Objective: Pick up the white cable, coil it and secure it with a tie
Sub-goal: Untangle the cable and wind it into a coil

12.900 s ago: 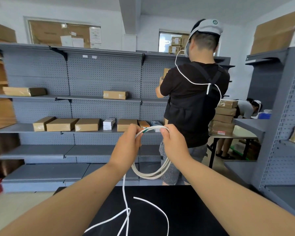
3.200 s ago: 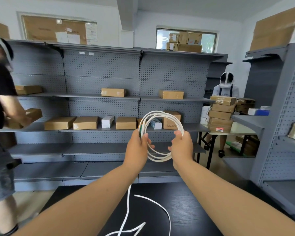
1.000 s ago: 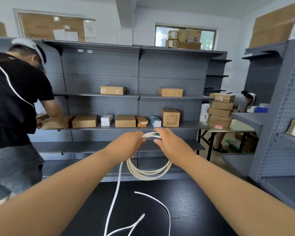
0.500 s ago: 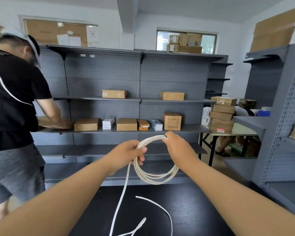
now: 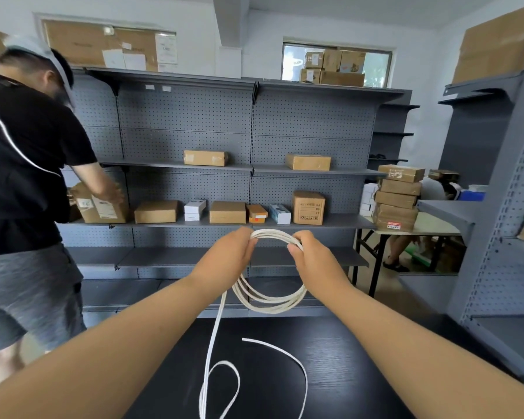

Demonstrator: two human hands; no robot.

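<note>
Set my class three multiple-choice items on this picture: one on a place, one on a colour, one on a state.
1. Where does the loose tail of the white cable lie?
A on a shelf; B on the table; C on the floor.
2. What colour is the table top?
A black; B white; C green.
3. How is the coiled part of the cable?
A flat on the table; B hung on a shelf; C held up by the left hand and right hand.

Key:
1 B, the tail curves across the table top.
2 A, its surface is black.
3 C, both hands grip the top of the coil, above the table.
</note>
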